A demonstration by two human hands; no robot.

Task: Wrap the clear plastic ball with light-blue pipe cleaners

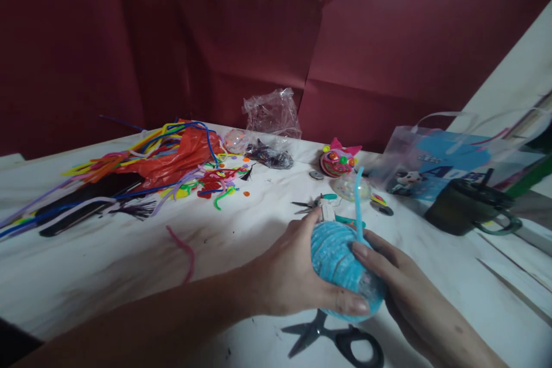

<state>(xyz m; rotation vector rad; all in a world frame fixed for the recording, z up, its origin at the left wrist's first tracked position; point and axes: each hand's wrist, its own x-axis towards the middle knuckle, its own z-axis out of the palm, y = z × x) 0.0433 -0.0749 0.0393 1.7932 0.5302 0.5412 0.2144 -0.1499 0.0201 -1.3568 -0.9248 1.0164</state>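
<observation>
Blue-wrapped ball [336, 259] between both palms, left hand [295, 267] grasping its left side, right hand [401, 273] grasping its right

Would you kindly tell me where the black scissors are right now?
In the head view, the black scissors lie open on the white table at the bottom, right of centre, just below the blue-wrapped ball.

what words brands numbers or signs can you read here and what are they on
"A": starts the large dark lettering on the blue-printed bag; the letters after it are too blurred to read surely.
Small lettering above it, same bag: too small to read.
No other readable text.
</observation>
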